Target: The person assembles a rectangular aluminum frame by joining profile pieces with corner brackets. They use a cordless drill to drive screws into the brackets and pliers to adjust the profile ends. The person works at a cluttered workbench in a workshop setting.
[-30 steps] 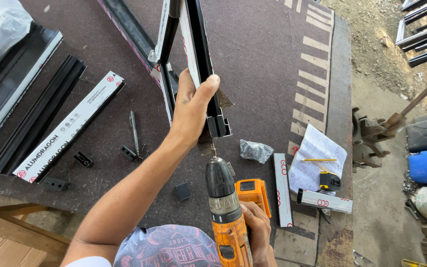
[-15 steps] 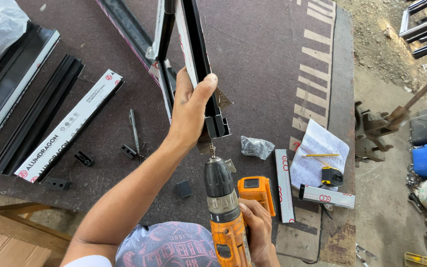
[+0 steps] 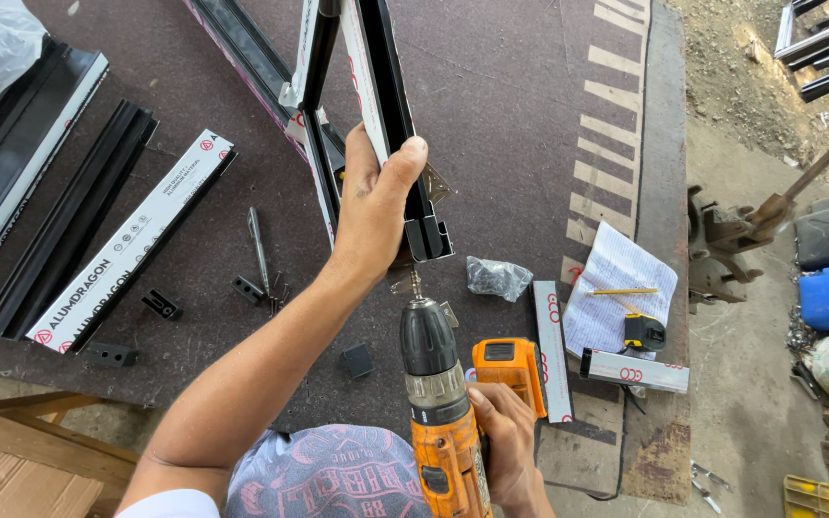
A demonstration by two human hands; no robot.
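Right hand [image 3: 499,443]: we see it nearest the camera, fingers curled tight around the grip of the orange cordless drill [image 3: 441,403].
Drill: it points away from us, its bit tip just under the lower end of the black aluminium profile [image 3: 390,125].
Left hand [image 3: 376,197]: we see it wrapped around the profile near that end, thumb on the right face, fingers hidden behind.
Profile: held tilted above the dark brown worktable [image 3: 520,115], white film on one face.
Beside the drill: an orange battery pack [image 3: 510,369] and a small black block [image 3: 357,361].
Further right: a crumpled plastic bag [image 3: 498,277], lined paper [image 3: 621,297] with a yellow pencil [image 3: 624,292], a tape measure [image 3: 644,331].
Far left: more black profiles [image 3: 69,221] lying flat.
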